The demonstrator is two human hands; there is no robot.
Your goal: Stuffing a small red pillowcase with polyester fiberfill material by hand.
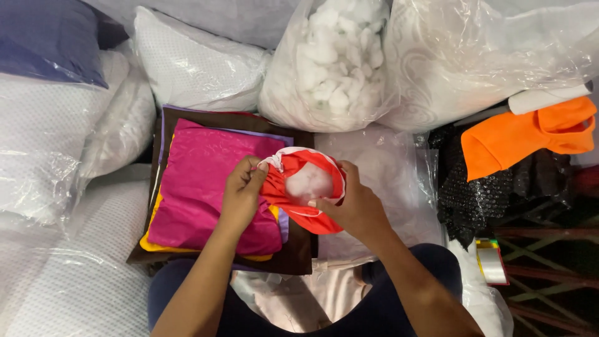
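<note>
Both my hands hold a small red fabric cover with a white-edged opening, through which white fluffy stuffing shows. My left hand pinches the left rim of the opening. My right hand grips the right and lower rim. The cover hangs just above a stack of folded cloths, with a magenta cloth on top and yellow, purple and brown layers under it.
A clear plastic bag of white stuffing stands behind the stack. White pillows in plastic lie at left and back right. An orange fabric piece rests on black sequinned cloth at right. My legs are below.
</note>
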